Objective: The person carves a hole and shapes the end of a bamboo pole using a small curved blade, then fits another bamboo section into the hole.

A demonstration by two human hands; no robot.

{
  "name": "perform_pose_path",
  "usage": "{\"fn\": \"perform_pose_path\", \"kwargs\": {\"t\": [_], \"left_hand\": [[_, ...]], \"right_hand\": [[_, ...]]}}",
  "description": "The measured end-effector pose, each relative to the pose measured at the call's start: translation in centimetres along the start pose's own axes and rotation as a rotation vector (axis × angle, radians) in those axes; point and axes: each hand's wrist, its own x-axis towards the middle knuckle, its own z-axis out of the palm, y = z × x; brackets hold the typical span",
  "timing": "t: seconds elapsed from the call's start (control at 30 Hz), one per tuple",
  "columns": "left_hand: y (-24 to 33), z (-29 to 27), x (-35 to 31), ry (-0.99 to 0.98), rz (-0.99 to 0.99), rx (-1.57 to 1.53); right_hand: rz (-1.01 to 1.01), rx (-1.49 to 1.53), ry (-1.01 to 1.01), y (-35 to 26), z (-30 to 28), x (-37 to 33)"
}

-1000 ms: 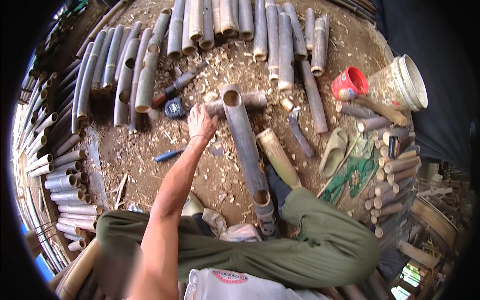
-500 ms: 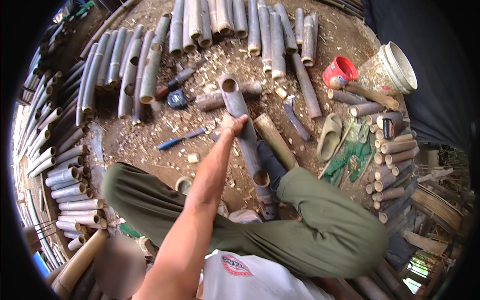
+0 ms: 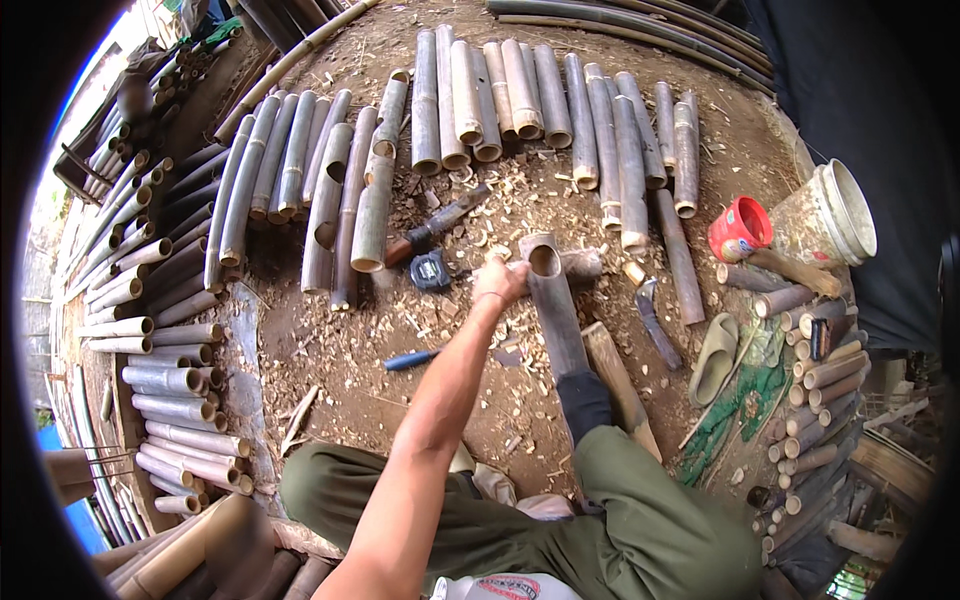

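Note:
My left hand (image 3: 500, 282) reaches out with its fingers closed round the near-left part of a short log (image 3: 582, 263). The hand hides most of that part. Across the log leans a grey bamboo tube (image 3: 557, 318), its cut upper end just right of my fingers. A dark sock (image 3: 584, 402) on my right leg covers the tube's lower part. Beside my leg lies a paler split piece of bamboo (image 3: 618, 385). My right hand is out of view. Left of my forearm is a blue-handled tool (image 3: 408, 360), partly hidden by the arm.
Rows of bamboo tubes (image 3: 470, 95) lie ahead, with stacks (image 3: 195, 445) at left. A wooden-handled blade (image 3: 440, 222), a black tape measure (image 3: 430, 270), a curved knife (image 3: 655, 325), a sandal (image 3: 713, 360), a red cup (image 3: 740, 230) and white buckets (image 3: 830, 215) lie around me.
My left hand has let go of the bamboo tube's middle and moved forward to the log by its upper end. The view has shifted. The tube's lower end is now behind my sock.

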Motion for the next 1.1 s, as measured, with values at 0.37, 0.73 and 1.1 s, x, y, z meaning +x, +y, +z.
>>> {"fn": "perform_pose_path", "kwargs": {"t": [0.37,0.73,1.1], "left_hand": [[-15.1,-16.5,4.5,0.762,-0.507,-0.025],[-24.6,-20.0,-0.1,0.503,-0.315,-0.221],[1.2,-18.0,-11.0,-0.247,0.088,0.214]], "right_hand": [[0.047,-0.007,-0.205,-4.0,-12.3,5.3],[-0.481,-0.101,0.067,-25.4,-21.3,17.7],[-0.491,0.871,-0.826,-45.7,-9.1,27.6]]}}
